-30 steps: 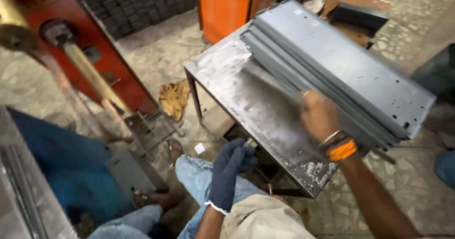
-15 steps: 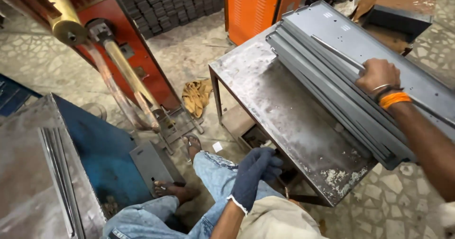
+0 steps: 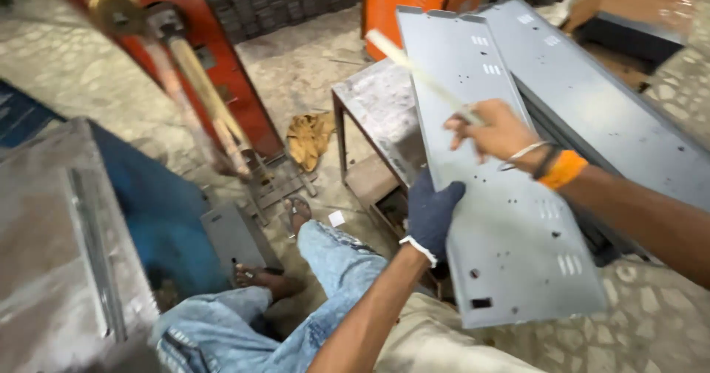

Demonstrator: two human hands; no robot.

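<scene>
Grey panel (image 3: 510, 217) ran lengthwise away from the person; gloved left hand (image 3: 433, 214) gripped its near left edge, bare right hand (image 3: 495, 132) clasped farther up.

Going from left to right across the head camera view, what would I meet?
Grey machine top → red press frame → yellow rag → gloved left hand → bare right hand → stack of grey panels → brown box.
</scene>
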